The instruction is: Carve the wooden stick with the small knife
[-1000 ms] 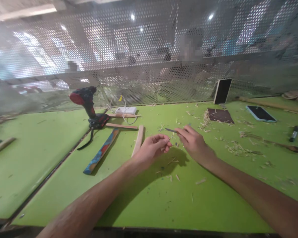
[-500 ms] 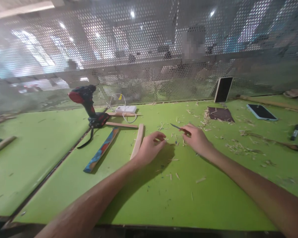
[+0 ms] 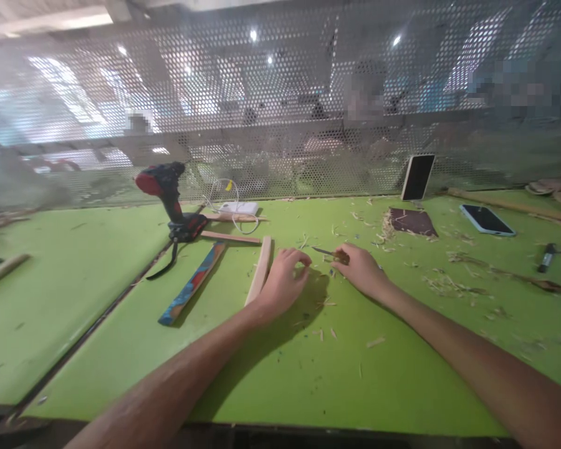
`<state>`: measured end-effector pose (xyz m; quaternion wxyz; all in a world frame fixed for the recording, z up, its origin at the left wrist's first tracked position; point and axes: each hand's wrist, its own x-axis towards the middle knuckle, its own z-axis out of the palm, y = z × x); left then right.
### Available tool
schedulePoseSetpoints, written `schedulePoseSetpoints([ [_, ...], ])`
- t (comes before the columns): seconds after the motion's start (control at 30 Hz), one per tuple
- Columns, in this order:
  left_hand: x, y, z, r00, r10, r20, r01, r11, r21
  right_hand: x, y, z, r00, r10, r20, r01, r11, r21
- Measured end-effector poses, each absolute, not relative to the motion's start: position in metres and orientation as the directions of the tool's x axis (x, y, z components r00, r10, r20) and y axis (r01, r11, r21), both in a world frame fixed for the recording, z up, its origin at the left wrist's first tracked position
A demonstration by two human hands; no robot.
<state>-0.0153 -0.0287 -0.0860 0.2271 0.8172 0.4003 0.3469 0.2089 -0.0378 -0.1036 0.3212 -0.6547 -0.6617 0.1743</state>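
Observation:
In the middle of the green table, my right hand (image 3: 361,268) grips a small knife (image 3: 324,251), its thin dark blade pointing left. The fingers hide most of the knife's handle. To the left is my left hand (image 3: 287,273), loosely curled, with a gap between thumb and forefinger and nothing seen in it. Close beside it lies a pale wooden strip (image 3: 260,268), partly covered by my left wrist. Farther left is a strip painted blue and red (image 3: 192,284). Wood shavings (image 3: 326,304) are scattered around both hands.
A red and black cordless drill (image 3: 172,202) stands at the back left, near a white power bank (image 3: 239,208) with a cable. Brown sandpaper (image 3: 412,222), a phone (image 3: 487,219), a marker (image 3: 546,257) and a wooden spoon (image 3: 526,278) lie right. Perforated mesh (image 3: 280,149) rises behind.
My right hand has moved slightly left and down, bringing the knife nearer my left hand. The left hand's thumb and forefinger have drawn a little closer. The view has shifted slightly.

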Motion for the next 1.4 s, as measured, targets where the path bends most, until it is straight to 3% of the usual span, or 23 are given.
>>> schedulePoseSetpoints([
  [0.3,-0.011,-0.033,-0.084,0.491,0.802,0.340,0.386,-0.550,0.740,0.210,-0.050,-0.082,0.091,0.987,0.132,0.540,0.062,-0.840],
  [0.43,-0.010,-0.036,-0.081,0.492,0.820,0.291,0.263,-0.459,0.849,0.200,-0.060,-0.067,-0.056,0.998,0.042,0.373,0.060,-0.926],
  [0.7,-0.012,-0.034,-0.085,0.596,0.773,0.219,0.059,-0.314,0.947,0.194,-0.065,-0.062,-0.138,0.990,-0.026,0.289,0.015,-0.957],
  [0.97,-0.011,-0.037,-0.080,0.583,0.799,0.146,0.054,-0.217,0.975,0.193,-0.067,-0.063,-0.152,0.988,-0.014,0.258,0.026,-0.966],
  [1.17,-0.011,-0.036,-0.082,0.518,0.846,0.127,0.070,-0.189,0.979,0.192,-0.068,-0.068,-0.103,0.988,0.115,0.417,0.148,-0.897],
  [1.3,-0.013,-0.032,-0.082,0.454,0.888,0.071,0.073,-0.117,0.990,0.192,-0.069,-0.071,-0.170,0.903,0.395,0.580,0.416,-0.701],
  [1.4,-0.013,-0.029,-0.084,0.455,0.887,0.073,0.001,-0.082,0.997,0.191,-0.069,-0.074,-0.246,0.864,0.439,0.643,0.485,-0.593],
])
